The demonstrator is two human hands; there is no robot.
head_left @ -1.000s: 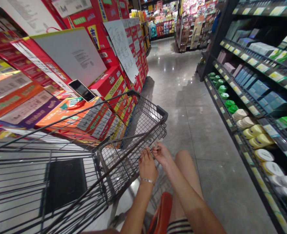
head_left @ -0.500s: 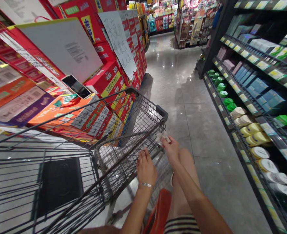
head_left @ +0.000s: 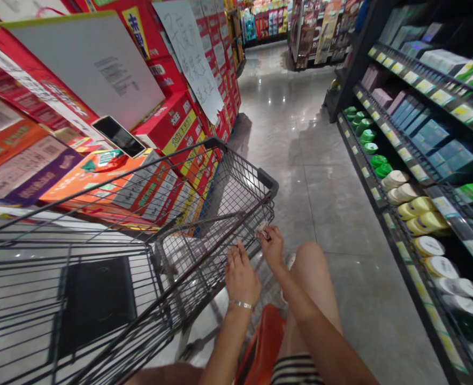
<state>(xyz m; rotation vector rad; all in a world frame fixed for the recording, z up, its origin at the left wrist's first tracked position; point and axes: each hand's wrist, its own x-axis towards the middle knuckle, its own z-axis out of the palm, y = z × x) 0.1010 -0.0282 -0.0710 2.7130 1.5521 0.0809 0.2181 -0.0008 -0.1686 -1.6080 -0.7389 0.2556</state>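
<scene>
My right hand [head_left: 272, 245] pinches a small crumpled whitish tissue [head_left: 261, 229] beside the cart's outer side. Just left of it, my left hand [head_left: 241, 271], with a bracelet at the wrist, rests against the bar of the grey wire shopping cart [head_left: 204, 267]. Its fingers lie stretched over the bar, and I see nothing held in them. A black flat panel [head_left: 96, 305] shows in the cart's left part.
Stacked red cartons [head_left: 172, 120] stand at the left, with a phone [head_left: 119, 136] on an orange box [head_left: 100, 179]. Shelves of jars and boxes [head_left: 417, 214] line the right. An orange-red seat [head_left: 262, 342] is below my arms. Tiled floor [head_left: 300, 187] runs ahead.
My right hand has moved slightly left, toward the cart, with the tissue. My right knee has shifted right. The left hand stays on the bar.
</scene>
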